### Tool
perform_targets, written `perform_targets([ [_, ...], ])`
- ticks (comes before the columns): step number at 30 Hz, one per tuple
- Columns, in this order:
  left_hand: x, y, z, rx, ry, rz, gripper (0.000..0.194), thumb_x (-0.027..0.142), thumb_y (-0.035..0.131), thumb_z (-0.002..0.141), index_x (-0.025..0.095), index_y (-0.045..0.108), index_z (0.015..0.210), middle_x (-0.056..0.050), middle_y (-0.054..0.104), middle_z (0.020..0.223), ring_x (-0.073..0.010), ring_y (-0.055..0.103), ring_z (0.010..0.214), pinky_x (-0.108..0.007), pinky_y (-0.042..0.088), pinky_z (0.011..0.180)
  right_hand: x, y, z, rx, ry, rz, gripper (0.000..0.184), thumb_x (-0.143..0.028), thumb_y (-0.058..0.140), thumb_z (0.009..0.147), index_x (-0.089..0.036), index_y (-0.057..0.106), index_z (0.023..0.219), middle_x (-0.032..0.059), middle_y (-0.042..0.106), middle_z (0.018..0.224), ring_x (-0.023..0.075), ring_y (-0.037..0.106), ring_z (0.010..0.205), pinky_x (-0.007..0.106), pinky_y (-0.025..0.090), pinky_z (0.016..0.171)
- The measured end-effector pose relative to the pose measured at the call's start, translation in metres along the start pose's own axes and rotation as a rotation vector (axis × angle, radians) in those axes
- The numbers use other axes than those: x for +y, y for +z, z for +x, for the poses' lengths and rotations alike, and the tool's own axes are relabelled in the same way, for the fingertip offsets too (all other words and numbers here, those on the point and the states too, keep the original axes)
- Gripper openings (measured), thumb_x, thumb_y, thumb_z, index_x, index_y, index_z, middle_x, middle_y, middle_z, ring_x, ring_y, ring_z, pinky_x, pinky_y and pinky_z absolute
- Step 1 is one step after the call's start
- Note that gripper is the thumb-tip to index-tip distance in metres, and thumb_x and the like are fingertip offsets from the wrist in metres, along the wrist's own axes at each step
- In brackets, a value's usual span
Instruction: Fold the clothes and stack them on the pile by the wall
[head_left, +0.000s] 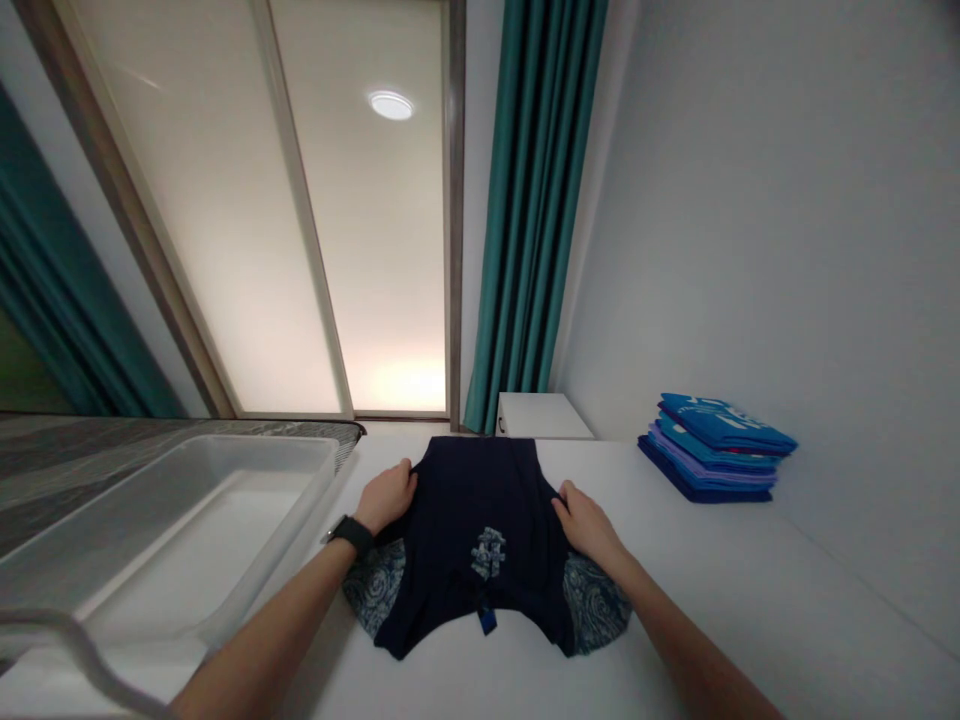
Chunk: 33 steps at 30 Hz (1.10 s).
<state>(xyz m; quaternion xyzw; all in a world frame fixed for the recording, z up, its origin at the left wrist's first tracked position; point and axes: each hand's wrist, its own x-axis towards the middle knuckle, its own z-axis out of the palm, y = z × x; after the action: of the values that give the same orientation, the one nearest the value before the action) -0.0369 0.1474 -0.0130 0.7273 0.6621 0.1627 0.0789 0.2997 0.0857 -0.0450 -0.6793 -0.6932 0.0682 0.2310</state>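
A dark navy short-sleeved shirt [480,500] lies spread on the white table [705,620], its neckline toward me. The sleeves have a pale swirl pattern, and a matching patch sits on the chest. A small blue tag [487,621] hangs at the collar. My left hand [387,497], with a dark watch on the wrist, pinches the shirt's left side edge. On the opposite edge, my right hand [587,522] pinches the fabric between thumb and fingers.
To the right, a stack of folded blue and purple clothes [716,450] stands near the wall. A translucent plastic bin [315,500] is at the left. Behind the table are a white cabinet [544,415] and a teal curtain [536,200]. A blurred grey curved bar [75,640] crosses the lower left.
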Motion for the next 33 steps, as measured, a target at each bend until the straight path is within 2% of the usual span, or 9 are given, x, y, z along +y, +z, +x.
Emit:
perform_targets([
  [5,0.004,-0.017,0.034,0.163,-0.08,-0.208,0.034,0.038,0.019,0.096,0.02,0.047,0.095,-0.006,0.066,0.087,-0.0206,0.064,0.084,-0.028,0.047,0.069,0.002,-0.039,0.049,0.094,0.03,0.512,0.025,-0.027,0.036,0.086,-0.021,0.048,0.107,-0.0021,0.059,0.071,0.0164,0.052,0.059,0.027,0.041,0.06],
  [9,-0.001,-0.037,0.06,0.244,-0.144,-0.241,0.036,0.034,0.012,0.096,0.019,0.044,0.105,-0.009,0.063,0.099,-0.0213,0.062,0.095,-0.03,0.047,0.074,0.003,-0.071,0.083,0.434,-0.028,0.407,0.036,-0.022,0.032,0.087,-0.018,0.051,0.118,0.0053,0.064,0.09,0.0192,0.058,0.08,0.03,0.042,0.076],
  [11,-0.009,-0.041,0.063,0.181,-0.133,-0.217,0.027,0.032,0.026,0.092,0.019,0.046,0.105,-0.008,0.065,0.096,-0.0229,0.062,0.094,-0.032,0.047,0.076,0.008,-0.074,0.087,0.272,-0.01,0.251,0.037,-0.017,0.034,0.085,-0.019,0.054,0.116,0.0068,0.065,0.096,0.0199,0.059,0.088,0.031,0.041,0.082],
  [15,-0.03,-0.037,0.051,-0.137,-0.095,-0.152,0.018,0.024,0.057,0.066,0.022,0.059,0.084,-0.003,0.068,0.07,-0.0235,0.065,0.069,-0.033,0.049,0.068,0.026,-0.061,0.077,-0.353,0.109,0.064,0.033,-0.01,0.052,0.07,-0.019,0.064,0.1,0.0017,0.067,0.071,0.0184,0.062,0.068,0.029,0.045,0.07],
  [18,-0.039,-0.031,0.047,-0.322,-0.125,-0.115,0.02,0.022,0.06,0.055,0.022,0.063,0.075,-0.002,0.065,0.057,-0.0241,0.061,0.05,-0.036,0.049,0.057,0.036,-0.048,0.071,-0.472,0.174,0.034,0.03,-0.011,0.057,0.066,-0.019,0.066,0.094,-0.0014,0.063,0.055,0.0175,0.06,0.053,0.028,0.045,0.061],
  [22,-0.033,-0.022,0.056,-0.312,-0.121,-0.101,0.01,0.029,0.06,0.059,0.02,0.06,0.063,-0.01,0.07,0.069,-0.0314,0.067,0.071,-0.042,0.05,0.069,0.029,-0.029,0.075,-0.465,0.235,-0.007,0.027,-0.024,0.049,0.081,-0.012,0.064,0.099,0.0076,0.066,0.058,0.023,0.064,0.052,0.036,0.048,0.061],
  [26,-0.017,-0.011,0.062,-0.205,-0.116,-0.148,0.018,0.036,0.061,0.063,0.019,0.057,0.059,-0.014,0.071,0.079,-0.0356,0.065,0.089,-0.046,0.046,0.08,0.003,-0.005,0.074,-0.315,0.175,0.016,0.045,-0.027,0.052,0.083,-0.01,0.053,0.124,0.0213,0.068,0.106,0.0296,0.066,0.095,0.043,0.047,0.082],
  [29,-0.009,-0.014,0.065,-0.186,-0.099,-0.272,0.015,0.033,0.063,0.062,0.019,0.059,0.057,-0.01,0.069,0.069,-0.0304,0.066,0.078,-0.039,0.049,0.074,-0.01,-0.003,0.079,-0.307,0.039,0.117,0.053,-0.014,0.052,0.077,-0.02,0.052,0.131,0.0107,0.063,0.123,0.0206,0.061,0.109,0.033,0.044,0.091],
  [33,-0.001,-0.035,0.082,-0.058,-0.072,-0.49,0.026,0.039,0.049,0.076,0.018,0.066,0.079,-0.005,0.071,0.083,-0.0239,0.065,0.085,-0.031,0.05,0.074,-0.012,-0.03,0.112,-0.109,-0.036,0.597,0.035,-0.023,0.045,0.081,-0.019,0.068,0.106,0.0042,0.071,0.1,0.018,0.064,0.088,0.029,0.048,0.08],
])
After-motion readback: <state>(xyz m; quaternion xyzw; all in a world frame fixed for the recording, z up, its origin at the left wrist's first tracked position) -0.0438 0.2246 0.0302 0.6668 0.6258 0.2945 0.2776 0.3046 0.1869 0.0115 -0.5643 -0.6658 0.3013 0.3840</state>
